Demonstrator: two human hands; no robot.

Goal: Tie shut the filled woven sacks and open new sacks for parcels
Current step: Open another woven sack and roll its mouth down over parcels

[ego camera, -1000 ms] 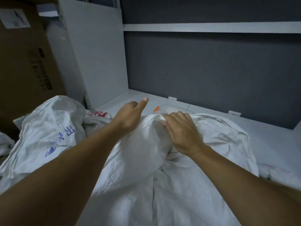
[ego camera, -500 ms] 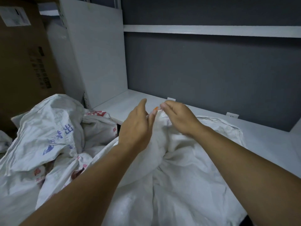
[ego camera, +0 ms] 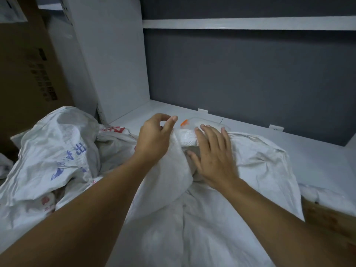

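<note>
The white sack [ego camera: 192,237] lies crumpled before us, against the shelf [ego camera: 317,157] — our right hand [ego camera: 213,157] rests flat on it, fingers spread; our left hand [ego camera: 154,139] curls at its bunched top, and we cannot tell whether it grips — a blue-printed sack [ego camera: 57,147] lies to the left

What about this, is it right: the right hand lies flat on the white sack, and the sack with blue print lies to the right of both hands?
Not quite. In the head view the sack with blue print lies to the left of both hands, beyond the left hand. The rest holds: the right hand lies flat, fingers straight, on the white sack.
</note>
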